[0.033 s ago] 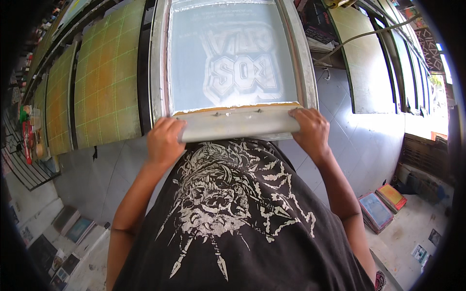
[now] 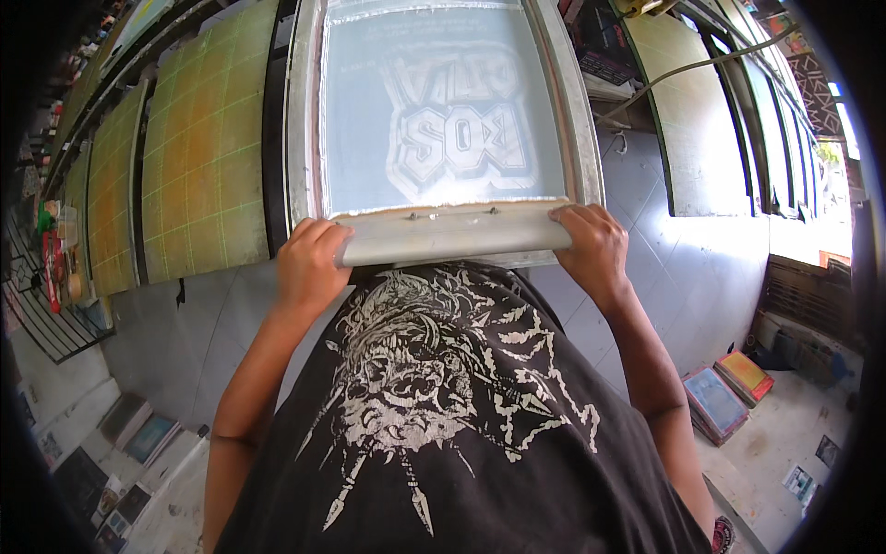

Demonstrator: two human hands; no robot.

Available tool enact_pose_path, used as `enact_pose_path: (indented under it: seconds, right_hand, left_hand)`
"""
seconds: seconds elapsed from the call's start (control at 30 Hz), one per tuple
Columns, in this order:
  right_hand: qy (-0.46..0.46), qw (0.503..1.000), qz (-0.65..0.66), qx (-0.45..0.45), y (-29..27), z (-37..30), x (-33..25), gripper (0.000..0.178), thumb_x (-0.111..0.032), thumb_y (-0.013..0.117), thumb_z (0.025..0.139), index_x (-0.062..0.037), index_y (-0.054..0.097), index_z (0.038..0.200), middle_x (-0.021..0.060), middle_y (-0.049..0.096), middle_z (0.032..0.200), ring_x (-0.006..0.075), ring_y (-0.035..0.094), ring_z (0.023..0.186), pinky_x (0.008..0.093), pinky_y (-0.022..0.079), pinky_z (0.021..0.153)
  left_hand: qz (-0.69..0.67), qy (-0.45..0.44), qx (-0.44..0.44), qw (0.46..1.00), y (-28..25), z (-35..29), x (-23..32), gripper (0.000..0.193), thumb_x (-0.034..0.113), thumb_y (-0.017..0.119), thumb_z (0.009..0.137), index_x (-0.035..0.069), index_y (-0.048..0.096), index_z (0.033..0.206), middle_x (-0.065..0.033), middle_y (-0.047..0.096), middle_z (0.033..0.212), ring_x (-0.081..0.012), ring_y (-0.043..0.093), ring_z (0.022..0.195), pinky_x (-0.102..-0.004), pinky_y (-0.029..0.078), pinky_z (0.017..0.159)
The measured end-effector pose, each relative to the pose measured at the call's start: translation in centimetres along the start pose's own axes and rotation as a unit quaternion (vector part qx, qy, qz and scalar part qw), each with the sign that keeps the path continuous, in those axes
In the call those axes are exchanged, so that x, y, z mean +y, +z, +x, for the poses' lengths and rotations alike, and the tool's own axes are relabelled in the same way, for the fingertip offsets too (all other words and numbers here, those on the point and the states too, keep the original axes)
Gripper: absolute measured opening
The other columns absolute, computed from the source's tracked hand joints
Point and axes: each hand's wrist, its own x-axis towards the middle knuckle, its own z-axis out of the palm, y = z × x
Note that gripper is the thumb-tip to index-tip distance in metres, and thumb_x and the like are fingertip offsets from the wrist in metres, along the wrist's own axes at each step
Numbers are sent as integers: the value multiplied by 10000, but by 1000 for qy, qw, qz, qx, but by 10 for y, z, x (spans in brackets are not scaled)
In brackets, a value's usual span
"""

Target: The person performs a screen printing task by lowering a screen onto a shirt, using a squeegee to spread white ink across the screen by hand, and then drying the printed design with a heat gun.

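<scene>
A wide grey squeegee (image 2: 452, 240) lies crosswise at the near end of a screen-printing frame (image 2: 305, 138). At its left end my left hand (image 2: 312, 258) is closed round the handle. My right hand (image 2: 595, 245) grips the right end the same way. Beyond the squeegee stretches the pale blue mesh (image 2: 360, 111), which carries a whitish block-letter design (image 2: 461, 138). A line of white ink (image 2: 443, 206) runs along the squeegee's far side. The blade's lower edge is hidden from here.
Yellow-green printing boards (image 2: 208, 148) with grid lines stand to the left. More boards (image 2: 697, 138) are on the right, with a cable (image 2: 720, 63) across them. Stacked framed screens (image 2: 715, 404) rest low at the right. My dark printed shirt (image 2: 406, 369) is close to the squeegee.
The squeegee has tilted slightly, and the orange-brown strip along its far edge is now mostly hidden. Both hands keep their grip, the left shifted a little upward.
</scene>
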Motion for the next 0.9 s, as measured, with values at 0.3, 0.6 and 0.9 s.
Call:
enact_pose_path:
  seconds: [0.3, 0.6, 0.9]
  right_hand:
    - [-20, 997, -37, 61, 23, -13, -4, 290, 0, 704, 615, -108, 702, 885, 0, 722, 934, 215, 676, 837, 344, 559, 752]
    - [-23, 996, -62, 65, 48, 68, 41, 398, 9, 726, 610, -127, 701, 983, 4, 731, 998, 223, 685, 876, 342, 568, 740]
    - [-44, 989, -89, 114, 77, 177, 91, 399, -58, 785, 611, -159, 698, 988, -19, 712, 969, 226, 677, 878, 358, 580, 748]
  left_hand:
    - [21, 18, 18, 999, 13, -19, 5, 358, -14, 738, 612, 21, 709, 967, -105, 702, 962, -284, 660, 896, -377, 547, 789]
    - [68, 58, 73, 993, 34, 63, -39, 309, -53, 716, 655, 31, 720, 952, -66, 693, 909, -250, 651, 835, -338, 551, 728]
    - [96, 54, 77, 991, 49, 171, -107, 427, 2, 761, 619, 93, 705, 1032, -53, 705, 998, -273, 653, 910, -373, 554, 794]
